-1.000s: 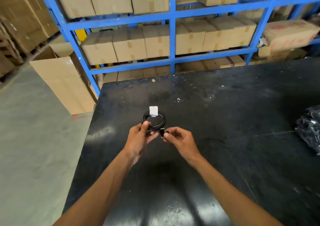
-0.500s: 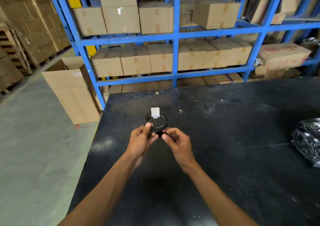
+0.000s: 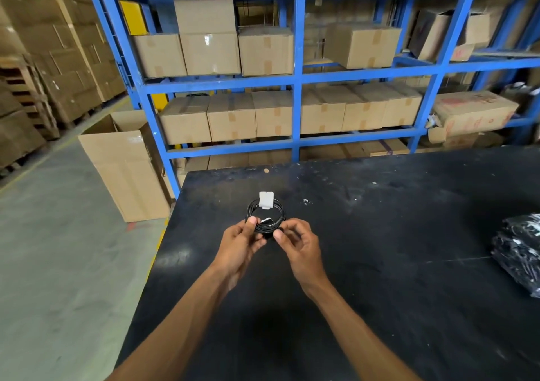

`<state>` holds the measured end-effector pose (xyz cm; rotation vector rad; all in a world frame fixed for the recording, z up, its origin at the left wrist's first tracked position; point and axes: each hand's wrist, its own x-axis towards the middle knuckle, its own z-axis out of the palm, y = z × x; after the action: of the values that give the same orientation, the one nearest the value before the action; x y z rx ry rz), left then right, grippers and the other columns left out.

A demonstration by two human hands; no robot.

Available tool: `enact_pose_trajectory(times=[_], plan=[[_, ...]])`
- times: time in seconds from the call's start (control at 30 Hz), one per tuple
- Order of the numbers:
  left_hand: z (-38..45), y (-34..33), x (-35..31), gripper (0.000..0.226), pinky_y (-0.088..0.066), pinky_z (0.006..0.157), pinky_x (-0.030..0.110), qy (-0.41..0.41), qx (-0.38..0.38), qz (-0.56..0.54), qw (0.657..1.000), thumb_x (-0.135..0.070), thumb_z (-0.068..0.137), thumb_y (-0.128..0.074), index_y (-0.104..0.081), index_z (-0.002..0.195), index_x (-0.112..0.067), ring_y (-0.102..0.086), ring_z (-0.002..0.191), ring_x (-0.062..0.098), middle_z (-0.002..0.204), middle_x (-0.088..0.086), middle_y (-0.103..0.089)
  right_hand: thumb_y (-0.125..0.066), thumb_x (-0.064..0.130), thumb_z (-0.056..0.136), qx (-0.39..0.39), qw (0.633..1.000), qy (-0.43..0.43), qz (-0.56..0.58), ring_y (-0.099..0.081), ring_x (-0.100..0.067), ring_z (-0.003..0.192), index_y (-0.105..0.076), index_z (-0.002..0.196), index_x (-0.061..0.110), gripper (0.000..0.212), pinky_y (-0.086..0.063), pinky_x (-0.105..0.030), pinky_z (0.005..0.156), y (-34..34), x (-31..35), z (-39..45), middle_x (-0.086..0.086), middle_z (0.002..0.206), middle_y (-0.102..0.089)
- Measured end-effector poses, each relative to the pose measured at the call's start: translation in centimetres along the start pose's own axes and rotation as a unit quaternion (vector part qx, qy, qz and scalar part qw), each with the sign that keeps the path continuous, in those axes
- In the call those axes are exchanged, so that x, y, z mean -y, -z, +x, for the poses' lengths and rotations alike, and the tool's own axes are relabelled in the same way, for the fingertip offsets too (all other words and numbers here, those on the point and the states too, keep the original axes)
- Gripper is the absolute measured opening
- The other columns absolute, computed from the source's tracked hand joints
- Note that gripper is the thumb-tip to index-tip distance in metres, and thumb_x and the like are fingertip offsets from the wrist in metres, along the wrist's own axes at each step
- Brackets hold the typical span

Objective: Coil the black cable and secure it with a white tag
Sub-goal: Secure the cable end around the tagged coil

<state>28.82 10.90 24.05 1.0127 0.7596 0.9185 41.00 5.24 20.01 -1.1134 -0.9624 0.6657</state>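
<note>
The black cable (image 3: 281, 211) is wound into a small round coil held just above the black table (image 3: 394, 234). A white tag (image 3: 266, 200) is wrapped over the coil's far side and stands up from it. My left hand (image 3: 240, 244) pinches the coil's near left edge between thumb and fingers. My right hand (image 3: 298, 242) pinches the near right edge, where the cable's black end sits at my fingertips. A small white glint shows inside the coil near my left thumb.
A pile of black bagged items (image 3: 518, 252) lies at the table's right edge. Blue shelving (image 3: 298, 74) full of cardboard boxes stands behind the table. An open carton (image 3: 125, 164) sits on the grey floor at the table's far left corner.
My head has tilted up, so more of the shelving shows. My right fingers have closed in against the coil's near edge. The coil stays in both hands.
</note>
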Motion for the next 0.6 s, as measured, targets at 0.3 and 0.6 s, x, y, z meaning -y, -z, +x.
enact_pose_trajectory(times=[0.3,0.6], plan=[[-0.2,0.2,-0.2,0.027,-0.052,0.062,0.016,-0.003,-0.02,0.013,1.0,-0.019,0.1,-0.044,-0.065,0.089,-0.008,-0.048,0.065,0.007,0.07,0.004,-0.053,-0.082,0.011,0.078,0.008,0.994,0.021,-0.109,-0.066,-0.008,0.079,-0.075,0.081,0.019,0.011,-0.056,-0.029,0.071,1.2,1.3,0.8,0.005,0.091,-0.065],[-0.1,-0.5,0.6,0.026,-0.052,0.061,0.016,0.01,-0.001,0.021,1.0,-0.018,0.099,-0.045,-0.066,0.09,-0.006,-0.049,0.064,0.008,0.072,0.005,-0.055,-0.074,0.02,0.085,0.161,0.874,0.208,-0.408,-0.052,-0.003,0.083,-0.073,0.093,0.019,0.008,-0.048,-0.022,0.072,2.4,4.8,2.8,0.013,0.082,-0.065]])
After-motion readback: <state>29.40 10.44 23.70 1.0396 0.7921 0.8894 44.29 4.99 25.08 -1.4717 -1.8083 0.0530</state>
